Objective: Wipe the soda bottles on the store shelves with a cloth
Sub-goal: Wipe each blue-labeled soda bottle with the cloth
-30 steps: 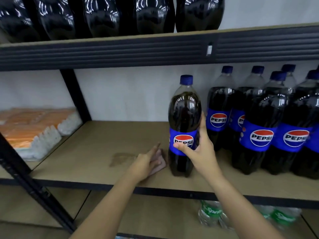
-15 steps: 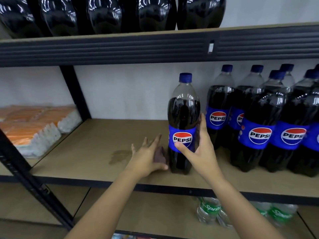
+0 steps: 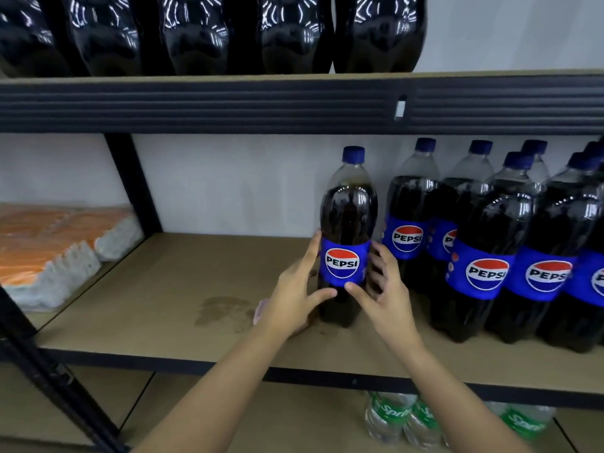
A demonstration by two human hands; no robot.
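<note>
On the middle shelf both hands, left hand and right hand, clasp the upright Pepsi bottle at its label — full, so likely heavy and slick; the waist looks the safest hold.

1. A bottle stands upright on the middle shelf, left of the bottle group.
2. The left hand and right hand flank it, touching.
3. The cloth lies on the shelf under the left hand.
4. Packs sit far left.
</note>
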